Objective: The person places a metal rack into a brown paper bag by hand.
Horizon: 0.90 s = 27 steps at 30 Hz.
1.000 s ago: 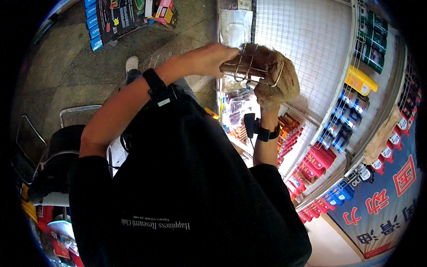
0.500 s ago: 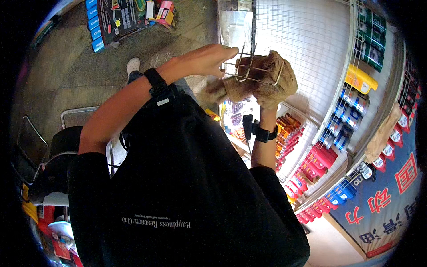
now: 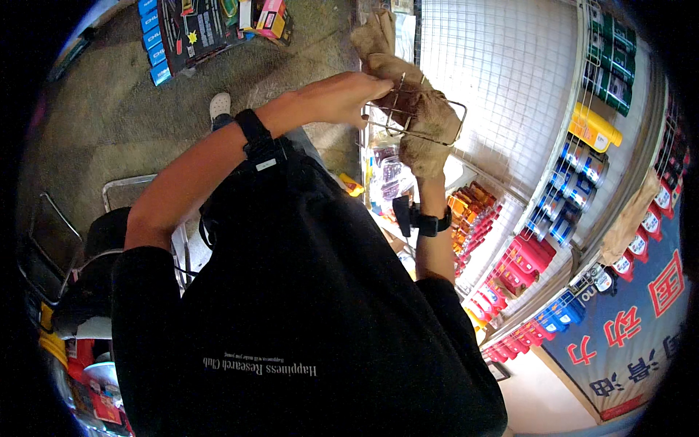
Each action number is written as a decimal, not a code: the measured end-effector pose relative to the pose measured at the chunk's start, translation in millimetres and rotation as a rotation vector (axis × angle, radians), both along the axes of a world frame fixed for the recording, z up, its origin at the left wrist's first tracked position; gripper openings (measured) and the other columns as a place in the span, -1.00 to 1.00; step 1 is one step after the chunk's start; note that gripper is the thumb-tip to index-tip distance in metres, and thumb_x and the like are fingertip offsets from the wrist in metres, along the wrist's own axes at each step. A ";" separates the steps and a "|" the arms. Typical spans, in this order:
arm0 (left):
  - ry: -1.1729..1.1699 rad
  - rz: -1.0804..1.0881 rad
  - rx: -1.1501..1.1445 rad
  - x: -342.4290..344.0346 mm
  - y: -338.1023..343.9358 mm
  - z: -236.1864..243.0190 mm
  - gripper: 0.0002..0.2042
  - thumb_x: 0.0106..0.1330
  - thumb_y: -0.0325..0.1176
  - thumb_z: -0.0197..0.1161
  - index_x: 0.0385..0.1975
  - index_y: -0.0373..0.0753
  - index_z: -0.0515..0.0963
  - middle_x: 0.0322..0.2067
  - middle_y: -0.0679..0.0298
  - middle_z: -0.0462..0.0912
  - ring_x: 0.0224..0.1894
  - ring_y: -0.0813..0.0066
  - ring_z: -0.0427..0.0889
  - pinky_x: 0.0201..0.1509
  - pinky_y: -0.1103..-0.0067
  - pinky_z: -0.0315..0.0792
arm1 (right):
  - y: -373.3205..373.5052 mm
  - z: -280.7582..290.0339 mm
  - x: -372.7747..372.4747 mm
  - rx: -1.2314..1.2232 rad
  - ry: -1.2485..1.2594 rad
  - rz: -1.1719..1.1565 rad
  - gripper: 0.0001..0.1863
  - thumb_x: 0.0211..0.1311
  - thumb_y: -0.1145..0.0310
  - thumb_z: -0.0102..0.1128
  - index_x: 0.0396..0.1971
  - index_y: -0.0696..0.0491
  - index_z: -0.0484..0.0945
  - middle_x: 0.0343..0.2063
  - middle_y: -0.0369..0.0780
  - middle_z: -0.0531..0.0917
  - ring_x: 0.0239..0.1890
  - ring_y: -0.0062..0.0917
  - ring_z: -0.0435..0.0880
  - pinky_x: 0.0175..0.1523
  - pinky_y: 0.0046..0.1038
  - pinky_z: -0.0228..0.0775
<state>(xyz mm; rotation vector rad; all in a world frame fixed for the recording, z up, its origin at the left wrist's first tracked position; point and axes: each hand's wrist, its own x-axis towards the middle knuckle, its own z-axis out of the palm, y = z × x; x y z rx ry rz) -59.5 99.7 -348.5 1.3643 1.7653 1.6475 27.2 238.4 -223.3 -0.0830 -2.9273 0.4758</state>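
In the head view, the wire rack (image 3: 411, 135) is held in the air in front of the person, just beside the left edge of the white grid-backed shelf unit (image 3: 502, 80); it does not appear to rest on anything. The left hand (image 3: 357, 98) is closed on the rack's left end, so the frame lies to that hand's right. Its long axis runs rightward and slightly down from there, the far end standing out free over the grid.

The brown cloth (image 3: 433, 120) lies against and partly behind the wires, with a looser length reaching up past the left hand toward the shelf unit's upper left corner. The right hand (image 3: 422, 154) comes up from below, covered by the cloth, at the lower side of the rack; its fingers are hidden, so I cannot tell how tightly it grips. The left hand is at the left end, while the right is nearer the middle and the far end.

A black wristband (image 3: 253, 131) circles the left wrist. Farther right on the shelving are a yellow bottle (image 3: 595, 131) and blue cans (image 3: 568, 193), with red bottles (image 3: 528, 256) lower down.
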 end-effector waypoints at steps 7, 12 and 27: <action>-0.102 -0.054 -0.020 -0.2 1.4 2.8 -0.56 -0.12 -0.36 0.36 -0.27 -0.33 0.31 -0.42 0.00 0.46 -0.33 -0.04 0.49 -0.27 0.32 0.39 | -28.5 31.5 -18.8 -0.113 0.112 -0.113 -0.79 0.02 0.45 0.12 -0.32 0.14 0.61 -0.41 -0.21 0.67 -0.38 -0.47 0.65 -0.26 -0.52 0.50; -0.019 -0.059 -0.036 -3.5 -4.1 3.8 -0.60 -0.10 -0.40 0.34 -0.29 -0.38 0.34 -0.42 -0.04 0.49 -0.36 0.07 0.54 -0.28 0.35 0.41 | -1.3 -5.8 0.6 0.241 -0.059 0.032 -0.74 -0.04 0.46 0.13 -0.29 0.19 0.59 -0.49 -0.21 0.64 -0.45 -0.40 0.61 -0.32 -0.42 0.47; -0.205 -0.093 -0.001 10.8 6.0 8.0 -0.61 -0.09 -0.38 0.35 -0.26 -0.33 0.36 -0.40 0.05 0.54 -0.34 0.16 0.56 -0.25 0.35 0.43 | -16.8 44.5 -14.8 0.417 0.261 0.308 -0.74 -0.31 0.42 0.37 -0.46 0.04 0.61 -0.47 -0.23 0.66 -0.42 -0.43 0.66 -0.31 -0.54 0.52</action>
